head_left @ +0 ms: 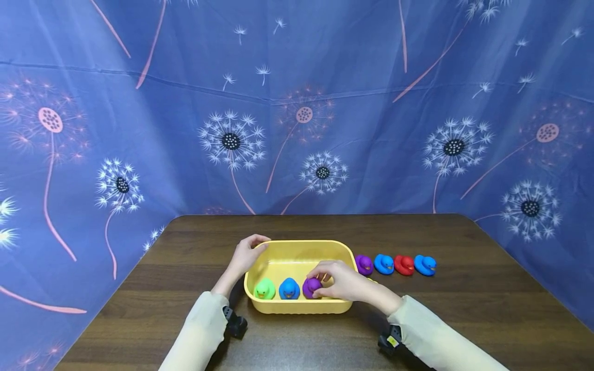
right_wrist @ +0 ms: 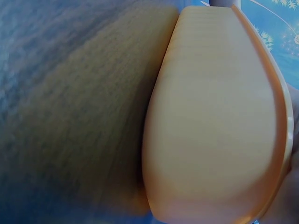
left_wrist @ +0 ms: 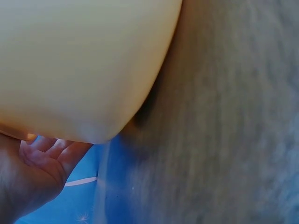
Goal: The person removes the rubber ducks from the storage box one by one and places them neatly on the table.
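Note:
A yellow tub (head_left: 297, 307) stands on the table, with a green rubber duck (head_left: 265, 289), a blue rubber duck (head_left: 290, 289) and a purple rubber duck (head_left: 310, 287) in a row along its near wall. My right hand (head_left: 341, 282) reaches over the right rim and pinches the purple duck, covering part of it. At the tub's far left corner my left hand (head_left: 245, 256) grips the rim. The left wrist view shows the fingers of this left hand (left_wrist: 42, 170) against the tub's outer wall (left_wrist: 84, 70). In the right wrist view the tub's side (right_wrist: 215, 112) hides most of the right hand.
Right of the tub, another purple duck (head_left: 364, 265), a blue duck (head_left: 384, 264), a red duck (head_left: 404, 265) and a second blue duck (head_left: 425, 265) line up on the brown wooden table (head_left: 487, 309). A blue dandelion-print cloth (head_left: 371, 129) hangs behind the table's back edge.

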The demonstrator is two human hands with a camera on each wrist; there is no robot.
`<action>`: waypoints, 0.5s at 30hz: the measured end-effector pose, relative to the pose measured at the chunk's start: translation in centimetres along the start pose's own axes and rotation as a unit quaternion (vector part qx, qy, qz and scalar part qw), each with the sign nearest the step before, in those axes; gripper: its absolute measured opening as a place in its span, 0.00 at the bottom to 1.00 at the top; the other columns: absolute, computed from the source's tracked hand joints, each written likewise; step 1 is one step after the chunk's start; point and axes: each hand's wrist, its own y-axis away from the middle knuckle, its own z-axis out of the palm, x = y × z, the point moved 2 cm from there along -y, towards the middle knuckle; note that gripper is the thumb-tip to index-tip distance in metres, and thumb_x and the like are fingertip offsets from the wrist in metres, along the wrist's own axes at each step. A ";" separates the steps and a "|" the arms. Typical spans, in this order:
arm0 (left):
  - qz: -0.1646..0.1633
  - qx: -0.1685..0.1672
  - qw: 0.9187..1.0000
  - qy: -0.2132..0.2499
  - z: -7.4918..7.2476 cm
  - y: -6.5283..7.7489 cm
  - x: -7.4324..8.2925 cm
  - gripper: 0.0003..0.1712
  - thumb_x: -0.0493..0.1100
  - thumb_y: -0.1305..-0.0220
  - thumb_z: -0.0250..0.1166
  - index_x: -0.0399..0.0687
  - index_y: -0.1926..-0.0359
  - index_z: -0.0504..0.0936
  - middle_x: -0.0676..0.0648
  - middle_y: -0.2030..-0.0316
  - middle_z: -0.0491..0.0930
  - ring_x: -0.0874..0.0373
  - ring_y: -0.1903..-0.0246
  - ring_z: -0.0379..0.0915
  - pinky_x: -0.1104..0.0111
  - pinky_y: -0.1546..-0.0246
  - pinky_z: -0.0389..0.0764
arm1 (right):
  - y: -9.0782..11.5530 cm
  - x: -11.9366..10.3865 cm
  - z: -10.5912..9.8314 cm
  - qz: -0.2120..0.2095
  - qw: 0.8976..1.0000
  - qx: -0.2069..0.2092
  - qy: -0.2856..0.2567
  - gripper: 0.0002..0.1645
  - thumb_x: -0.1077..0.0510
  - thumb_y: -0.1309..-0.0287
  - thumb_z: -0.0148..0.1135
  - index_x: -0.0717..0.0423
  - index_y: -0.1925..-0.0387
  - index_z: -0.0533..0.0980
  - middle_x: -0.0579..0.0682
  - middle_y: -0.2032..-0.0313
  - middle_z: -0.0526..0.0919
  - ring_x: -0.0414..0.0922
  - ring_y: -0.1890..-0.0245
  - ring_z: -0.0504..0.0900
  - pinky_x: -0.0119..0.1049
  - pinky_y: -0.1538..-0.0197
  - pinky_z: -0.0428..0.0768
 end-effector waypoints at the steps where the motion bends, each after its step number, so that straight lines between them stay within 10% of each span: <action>1: 0.001 0.000 1.000 -0.002 0.0 0.0 0.0 0.09 0.37 0.39 0.61 0.40 0.59 0.82 0.42 0.63 0.83 0.56 0.63 0.76 0.69 0.63 0.74 | 0.0 0.0 0.0 -0.001 1.000 0.003 0.002 0.18 0.58 0.54 0.72 0.57 0.59 0.81 0.47 0.66 0.84 0.39 0.66 0.79 0.29 0.61 0.79; 15: -0.002 -0.006 1.000 -0.003 0.1 -0.1 0.0 0.08 0.38 0.38 0.61 0.41 0.59 0.82 0.44 0.62 0.83 0.55 0.62 0.76 0.68 0.61 0.74 | 0.3 -0.1 -0.5 -0.020 0.999 0.048 -0.009 0.20 0.53 0.52 0.71 0.55 0.56 0.81 0.45 0.61 0.84 0.39 0.63 0.79 0.34 0.60 0.79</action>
